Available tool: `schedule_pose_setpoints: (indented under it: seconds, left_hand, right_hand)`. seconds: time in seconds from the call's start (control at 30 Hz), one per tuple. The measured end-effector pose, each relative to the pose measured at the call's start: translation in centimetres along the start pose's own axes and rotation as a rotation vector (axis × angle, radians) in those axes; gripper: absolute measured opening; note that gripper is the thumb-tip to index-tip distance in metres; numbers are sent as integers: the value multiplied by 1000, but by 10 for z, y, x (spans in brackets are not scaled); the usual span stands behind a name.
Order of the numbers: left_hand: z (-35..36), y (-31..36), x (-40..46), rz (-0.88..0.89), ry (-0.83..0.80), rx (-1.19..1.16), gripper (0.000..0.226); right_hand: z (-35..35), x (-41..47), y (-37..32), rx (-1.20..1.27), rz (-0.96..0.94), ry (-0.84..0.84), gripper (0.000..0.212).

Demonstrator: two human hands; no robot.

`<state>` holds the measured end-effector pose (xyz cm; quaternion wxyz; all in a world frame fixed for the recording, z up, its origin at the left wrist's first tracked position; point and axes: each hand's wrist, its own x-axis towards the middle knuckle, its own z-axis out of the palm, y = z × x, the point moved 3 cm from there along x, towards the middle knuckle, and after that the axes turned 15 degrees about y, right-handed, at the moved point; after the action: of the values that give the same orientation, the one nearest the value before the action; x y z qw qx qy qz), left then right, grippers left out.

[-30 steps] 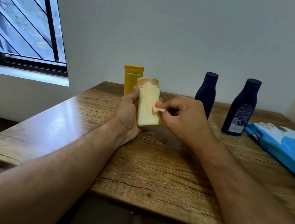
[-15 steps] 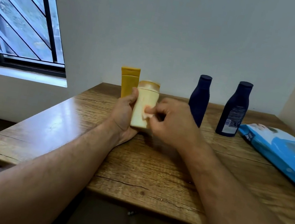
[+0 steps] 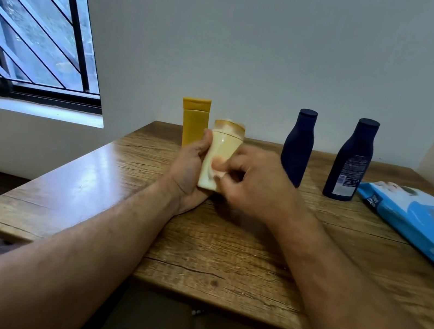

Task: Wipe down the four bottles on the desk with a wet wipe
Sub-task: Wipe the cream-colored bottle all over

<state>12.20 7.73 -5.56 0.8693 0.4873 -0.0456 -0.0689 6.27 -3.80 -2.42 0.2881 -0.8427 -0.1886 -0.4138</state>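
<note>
My left hand (image 3: 190, 171) grips a cream bottle (image 3: 223, 148) upright above the wooden desk (image 3: 225, 246), near its middle. My right hand (image 3: 258, 185) presses a small whitish wet wipe (image 3: 216, 171) against the bottle's lower front; most of the wipe is hidden by my fingers. Behind the cream bottle stands a yellow bottle (image 3: 195, 120), partly hidden by my left hand. Two dark blue bottles stand upright at the back: one (image 3: 298, 146) just right of my right hand, the other (image 3: 350, 160) further right.
A blue pack of wet wipes (image 3: 418, 224) lies flat at the desk's right edge. A barred window (image 3: 32, 27) is at the left, a wall runs behind the desk, and another wall closes in on the right.
My right hand with the wipe has slid down the cream bottle's front towards its base. The bottle has been lowered slightly and tilted a little.
</note>
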Motion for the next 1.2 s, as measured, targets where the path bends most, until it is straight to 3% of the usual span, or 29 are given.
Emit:
schedule_pose_setpoints:
  seconds: [0.07, 0.1, 0.23, 0.3, 0.37, 0.5, 0.57, 0.77, 0.93, 1.0, 1.2]
  left_hand:
    - [-2, 0, 3, 5, 26, -1, 55]
    - [-1, 0, 3, 7, 18, 5, 55]
    - [4, -4, -2, 4, -49, 97, 52]
    - [5, -4, -4, 4, -61, 114, 50]
    - [5, -2, -5, 8, -53, 81, 51]
    - [3, 0, -3, 1, -6, 24, 51]
    - [3, 0, -2, -6, -3, 17, 50]
    - [7, -2, -9, -29, -60, 82, 46]
    - [6, 0, -9, -49, -31, -13, 51]
    - [7, 0, -8, -45, -19, -15, 53]
    - [10, -2, -11, -4, -84, 127, 60]
  right_hand:
    - [1, -7, -1, -20, -43, -152, 22]
    - [0, -7, -1, -33, -47, -142, 22]
    - [-13, 4, 1, -30, 62, 256, 23]
    - [-13, 8, 1, -22, 99, 349, 22]
    - [-7, 7, -1, -23, 60, 255, 22]
    - [1, -7, -12, -9, -77, -115, 20]
    - [-1, -7, -13, -12, -84, -141, 20]
    - [-14, 5, -2, -17, 140, 353, 25]
    - [-2, -4, -9, 28, -27, -8, 23]
    - [-3, -5, -9, 21, -33, -39, 24]
    - [-22, 4, 1, -51, 101, 409, 27]
